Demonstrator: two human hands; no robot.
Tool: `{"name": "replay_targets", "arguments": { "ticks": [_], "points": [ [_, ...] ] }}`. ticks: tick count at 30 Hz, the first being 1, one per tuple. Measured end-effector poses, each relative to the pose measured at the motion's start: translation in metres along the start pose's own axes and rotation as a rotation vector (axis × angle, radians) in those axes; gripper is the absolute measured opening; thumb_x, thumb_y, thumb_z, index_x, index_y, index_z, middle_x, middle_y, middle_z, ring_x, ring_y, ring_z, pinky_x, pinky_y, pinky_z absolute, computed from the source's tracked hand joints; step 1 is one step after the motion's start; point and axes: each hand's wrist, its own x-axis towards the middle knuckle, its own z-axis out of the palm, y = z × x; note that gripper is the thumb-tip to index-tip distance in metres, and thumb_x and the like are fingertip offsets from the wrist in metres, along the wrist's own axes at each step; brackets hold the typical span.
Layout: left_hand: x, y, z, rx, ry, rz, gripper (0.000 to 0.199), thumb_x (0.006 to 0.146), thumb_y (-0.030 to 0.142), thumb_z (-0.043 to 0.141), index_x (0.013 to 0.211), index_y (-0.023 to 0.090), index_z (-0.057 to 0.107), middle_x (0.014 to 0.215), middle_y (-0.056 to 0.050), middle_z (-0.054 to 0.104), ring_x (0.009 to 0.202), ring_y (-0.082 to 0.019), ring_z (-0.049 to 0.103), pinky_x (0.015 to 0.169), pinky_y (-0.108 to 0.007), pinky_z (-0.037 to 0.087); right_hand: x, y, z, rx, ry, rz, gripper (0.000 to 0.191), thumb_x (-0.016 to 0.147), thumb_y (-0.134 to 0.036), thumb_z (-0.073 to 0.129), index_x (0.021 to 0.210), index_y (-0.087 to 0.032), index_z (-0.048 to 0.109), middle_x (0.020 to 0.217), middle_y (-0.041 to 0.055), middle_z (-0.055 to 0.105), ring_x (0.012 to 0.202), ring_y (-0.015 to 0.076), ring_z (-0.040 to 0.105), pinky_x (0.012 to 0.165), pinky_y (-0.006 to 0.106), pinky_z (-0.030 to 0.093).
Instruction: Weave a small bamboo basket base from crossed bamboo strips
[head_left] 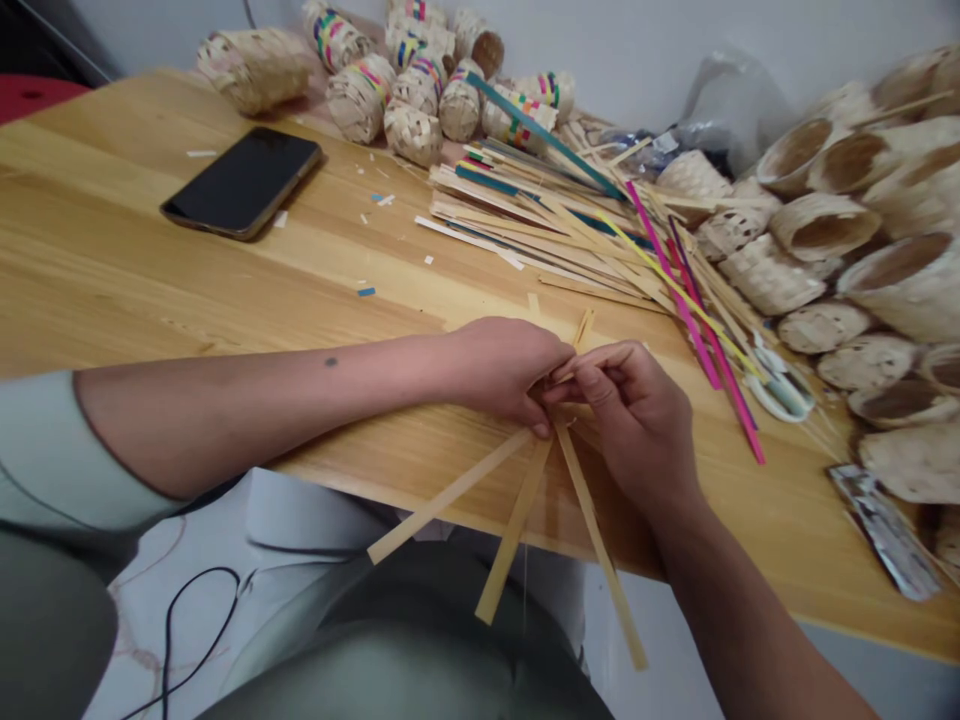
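Note:
Several pale bamboo strips (516, 535) cross under my fingers near the table's front edge; three ends fan out toward my lap and shorter ends poke out beyond my hands. My left hand (506, 370) comes in from the left, closed on the crossing, its thumb pressing from the near side. From the right, my right hand (637, 415) pinches the strips at the same spot, thumb against bent fingers, touching the left fingertips. A thin thread hangs below the crossing. The crossing itself is mostly hidden by my fingers.
A black phone (244, 182) lies at the left on the wooden table (112, 280). Loose strips (540, 225), some pink, yellow and teal, are piled beyond my hands. Woven baskets (825, 225) crowd the right side, others (360, 97) the back. White scissors (780, 385) and a packet (885, 530) lie right.

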Motion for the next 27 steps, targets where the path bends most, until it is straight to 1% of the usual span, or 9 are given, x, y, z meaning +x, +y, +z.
{"name": "replay_targets", "arguments": {
  "ticks": [5,15,23,27],
  "points": [
    [0.0002,-0.0012,0.0023,0.007,0.039,0.021,0.037,0.067,0.053,0.072,0.081,0.021,0.059,0.08,0.0,0.066,0.073,-0.019,0.061,0.054,-0.026,0.029,-0.0026,0.003,0.0037,0.046,-0.023,-0.031,0.012,0.094,-0.033,0.054,0.089,-0.022,0.057,0.088,0.0006,0.071,0.079,0.0154,0.071,0.071,0.031,0.056],
    [-0.0001,-0.0005,0.0012,0.009,0.033,0.014,0.037,0.067,0.051,0.074,0.082,0.021,0.059,0.083,0.0,0.067,0.073,-0.018,0.061,0.054,-0.026,0.028,-0.002,0.0047,0.0028,0.068,-0.023,-0.029,0.011,0.092,-0.033,0.057,0.089,-0.022,0.059,0.086,0.0002,0.071,0.08,0.0154,0.07,0.072,0.03,0.056],
    [-0.001,-0.0019,0.0011,-0.005,0.027,0.019,0.034,0.073,0.051,0.07,0.083,0.021,0.059,0.083,0.0,0.067,0.073,-0.017,0.06,0.055,-0.026,0.029,-0.0034,0.0067,0.003,0.09,-0.006,-0.04,0.012,0.092,-0.033,0.057,0.09,-0.022,0.059,0.096,0.0023,0.069,0.081,0.0152,0.069,0.073,0.032,0.056],
    [-0.0013,-0.0013,0.0035,-0.004,0.049,0.009,0.031,0.073,0.049,0.069,0.085,0.022,0.06,0.084,0.001,0.068,0.075,-0.018,0.062,0.055,-0.026,0.029,-0.0034,0.0064,0.0032,0.039,-0.001,-0.037,0.012,0.091,-0.033,0.058,0.088,-0.022,0.06,0.089,0.0007,0.069,0.078,0.0142,0.068,0.072,0.03,0.055]
  ]
}}
